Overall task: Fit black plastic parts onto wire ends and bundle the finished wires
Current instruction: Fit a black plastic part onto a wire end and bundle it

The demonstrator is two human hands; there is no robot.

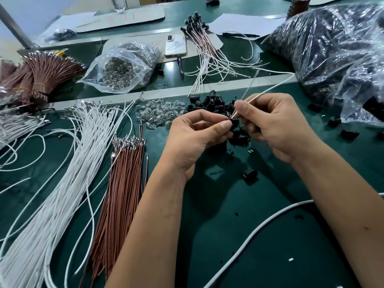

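Looking down at a green counter (239, 235), nearest thing is a thick white cable (255, 231) curving across the lower right, plus one stray black cap (250, 174) lying by itself between the forearms.

Next up, both hands are working together mid-frame. The left hand (193, 140) has its thumb and fingers (223, 125) pinched around a single black plastic part (233, 123). The right hand (272, 123) has its fingers curled closed on two wires, one white wire (270, 89) and one thin brown wire (248, 88). Their long axis runs diagonally, the near ends pointing down-left into the black part, the free ends trailing up and away to the right.

To the left, two loose spreads lie lengthwise toward the camera: white wires (62, 183) and brown wires (122, 194), terminal ends pointing away. Too many to count.

Right behind the hands sits a heap of loose black parts (209, 101), touching a pile of small clear bulbs (158, 113) just to its left.

Farther back: a clear bag of bulbs (124, 67), tied brown wire bundles (41, 73) far left, a fan of finished wires (207, 53) with black ends pointing away, one phone (175, 45), one pen (180, 66), and a big plastic bag of black parts (332, 48) on the right.
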